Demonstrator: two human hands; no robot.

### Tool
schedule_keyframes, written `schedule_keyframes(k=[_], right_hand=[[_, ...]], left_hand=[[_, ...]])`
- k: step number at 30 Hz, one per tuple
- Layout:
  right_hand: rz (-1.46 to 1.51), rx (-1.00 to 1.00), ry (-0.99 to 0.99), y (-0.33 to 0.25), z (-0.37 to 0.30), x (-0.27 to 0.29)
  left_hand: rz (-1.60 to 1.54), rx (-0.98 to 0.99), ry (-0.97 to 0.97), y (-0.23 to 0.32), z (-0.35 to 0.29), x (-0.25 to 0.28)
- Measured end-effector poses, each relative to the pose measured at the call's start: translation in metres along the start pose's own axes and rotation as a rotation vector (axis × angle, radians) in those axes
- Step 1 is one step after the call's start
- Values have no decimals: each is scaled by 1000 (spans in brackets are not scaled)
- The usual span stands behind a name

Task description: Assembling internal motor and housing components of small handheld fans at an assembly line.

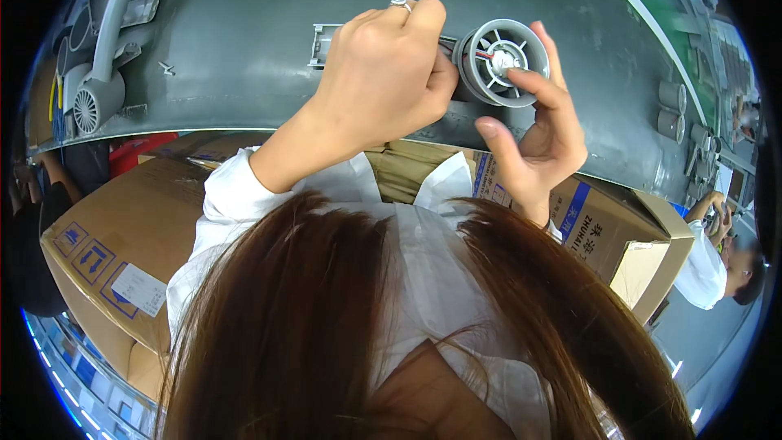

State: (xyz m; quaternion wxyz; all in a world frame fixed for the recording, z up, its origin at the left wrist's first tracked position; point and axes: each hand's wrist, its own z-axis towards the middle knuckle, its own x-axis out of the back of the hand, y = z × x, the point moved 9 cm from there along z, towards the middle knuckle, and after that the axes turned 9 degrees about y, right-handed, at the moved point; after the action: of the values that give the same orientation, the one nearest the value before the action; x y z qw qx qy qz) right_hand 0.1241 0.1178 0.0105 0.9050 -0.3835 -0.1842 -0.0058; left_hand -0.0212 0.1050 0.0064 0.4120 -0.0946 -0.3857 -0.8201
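My left hand (383, 73) is curled into a fist with a ring on one finger. What lies inside its fingers is hidden. Behind the fist, a grey handle-like part (326, 42) shows its squared end on the left, and something dark runs from the fist to the fan. My right hand (542, 122) holds a round grey fan housing (465, 65) at its right side. One fingertip rests by the white hub, another finger passes behind the rim, and the thumb stands apart below. Red and blue wires (484, 55) cross to the hub between the spokes.
Grey fan parts (102, 98) are heaped at the table's left end, near a small loose piece (167, 68). Two grey rings (672, 110) stand at the right edge. Cardboard boxes (134, 212) flank my body. Another person (709, 265) works at far right.
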Motion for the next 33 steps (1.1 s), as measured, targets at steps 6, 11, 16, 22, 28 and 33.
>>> schedule_keyframes(k=[6,11,16,22,28,33], right_hand=[[125,-125,124,-9,26,-1],[-214,-81,-107,1,33,-22],[-157,130,-56,-13,23,-19],[-47,87,76,-19,-17,-17],[41,85,152,-9,-26,-16],[89,13,183,-10,-21,-14]], left_hand=[[68,-85,23,8,-1,1],[-20,-122,-25,12,-3,1],[47,-192,-130,14,-9,10],[124,-457,-27,26,-22,25],[74,-504,-26,28,-26,26],[103,-573,25,30,-28,26]])
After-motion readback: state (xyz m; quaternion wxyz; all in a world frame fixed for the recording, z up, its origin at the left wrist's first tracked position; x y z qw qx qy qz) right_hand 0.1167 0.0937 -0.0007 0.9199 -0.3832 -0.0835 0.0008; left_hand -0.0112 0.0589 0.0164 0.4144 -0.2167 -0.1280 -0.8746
